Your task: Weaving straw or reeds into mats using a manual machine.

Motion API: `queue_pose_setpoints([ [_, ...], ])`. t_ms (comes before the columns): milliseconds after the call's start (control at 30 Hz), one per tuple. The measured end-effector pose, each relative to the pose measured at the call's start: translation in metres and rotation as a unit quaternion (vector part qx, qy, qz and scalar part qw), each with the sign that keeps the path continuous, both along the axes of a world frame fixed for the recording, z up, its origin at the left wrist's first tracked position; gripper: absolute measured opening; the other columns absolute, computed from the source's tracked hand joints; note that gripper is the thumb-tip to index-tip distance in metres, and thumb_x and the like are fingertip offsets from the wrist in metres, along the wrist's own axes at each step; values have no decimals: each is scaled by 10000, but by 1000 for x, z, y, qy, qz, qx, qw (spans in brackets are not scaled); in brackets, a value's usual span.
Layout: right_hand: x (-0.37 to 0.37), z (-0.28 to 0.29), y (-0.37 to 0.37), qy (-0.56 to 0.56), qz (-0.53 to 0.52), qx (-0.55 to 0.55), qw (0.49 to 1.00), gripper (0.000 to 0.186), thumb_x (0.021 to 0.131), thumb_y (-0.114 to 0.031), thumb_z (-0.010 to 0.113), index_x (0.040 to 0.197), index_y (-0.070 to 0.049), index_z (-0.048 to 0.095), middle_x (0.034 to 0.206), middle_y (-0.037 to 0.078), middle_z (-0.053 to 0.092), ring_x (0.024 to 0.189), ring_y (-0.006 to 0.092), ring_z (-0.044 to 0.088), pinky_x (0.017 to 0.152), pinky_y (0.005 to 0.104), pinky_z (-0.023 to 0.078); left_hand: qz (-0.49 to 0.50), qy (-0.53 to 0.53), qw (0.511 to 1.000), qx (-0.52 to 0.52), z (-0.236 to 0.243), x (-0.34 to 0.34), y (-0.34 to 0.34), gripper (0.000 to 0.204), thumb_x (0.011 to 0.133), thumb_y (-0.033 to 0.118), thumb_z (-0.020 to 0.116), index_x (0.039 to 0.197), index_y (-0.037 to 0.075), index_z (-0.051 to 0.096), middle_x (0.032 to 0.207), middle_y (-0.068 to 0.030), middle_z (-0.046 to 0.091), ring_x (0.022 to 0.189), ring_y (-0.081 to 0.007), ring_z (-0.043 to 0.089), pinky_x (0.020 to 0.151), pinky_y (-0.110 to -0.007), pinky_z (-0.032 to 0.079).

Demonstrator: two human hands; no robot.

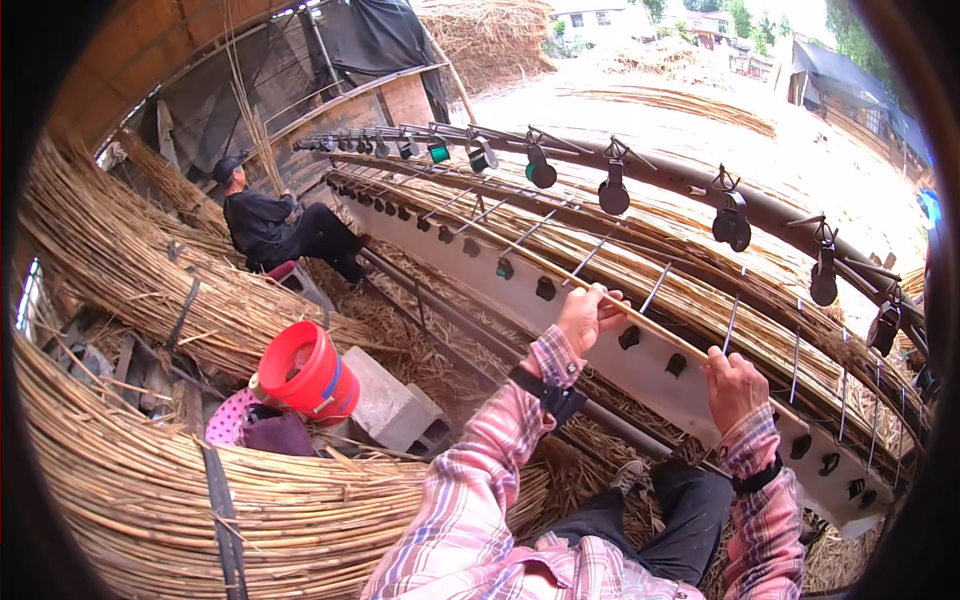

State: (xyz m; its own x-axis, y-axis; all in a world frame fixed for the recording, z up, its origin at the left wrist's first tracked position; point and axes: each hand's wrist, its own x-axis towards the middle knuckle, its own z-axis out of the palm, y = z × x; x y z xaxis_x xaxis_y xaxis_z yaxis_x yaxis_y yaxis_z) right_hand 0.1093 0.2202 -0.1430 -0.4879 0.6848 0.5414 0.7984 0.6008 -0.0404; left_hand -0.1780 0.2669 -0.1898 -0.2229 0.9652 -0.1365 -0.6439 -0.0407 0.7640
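Observation:
Both my hands are closed on one long pale reed (662,334), which lies along the near side of a long weaving frame. My left hand (588,315) pinches it near the frame's middle. Further right and nearer to me, my right hand (736,390) has its fingers curled round the reed. Just below the reed runs a pale board (640,385) with a row of dark weights hanging against it. Thin metal rods (655,288) cross the frame beyond my hands, with many reeds lying behind them.
Dark weights (613,190) hang from the frame's metal pipe (660,180). Strapped reed bundles (330,510) lie at the left, beside a red bucket (310,372) and a concrete block (390,400). Another person (275,220) sits at the frame's far left end.

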Motion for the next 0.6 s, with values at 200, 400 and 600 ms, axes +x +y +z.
queue_pose_setpoints([
  [200, 11, 5, -6, 5, -5, 79, 997, 492, 676, -104, 688, 1151, -95, 559, 1191, 96, 460, 1172, 278, 393, 996, 411, 271, 34, 59, 996, -56, 14, 2, 80, 238, 951, 169, 372, 929, -30, 499, 837, -152, 612, 753, -257, 640, 651, -352, 578],
  [400, 79, -88, -49, 8, -31, -58, 998, 390, 649, -122, 697, 1028, -87, 610, 1163, 113, 499, 1176, 313, 407, 981, 441, 279, -9, 292, 929, -228, -10, -21, 200, 333, 947, 314, 421, 926, -8, 503, 904, -156, 615, 767, -286, 655, 629, -387, 561],
  [600, 129, -169, -90, -11, -48, -223, 973, 274, 672, -191, 654, 937, -133, 618, 1120, 97, 525, 1132, 307, 437, 922, 476, 328, -78, 638, 758, -110, -40, -22, 256, 508, 901, 431, 455, 1200, 24, 504, 1117, -198, 590, 1035, -325, 558, 855, -397, 446],
])
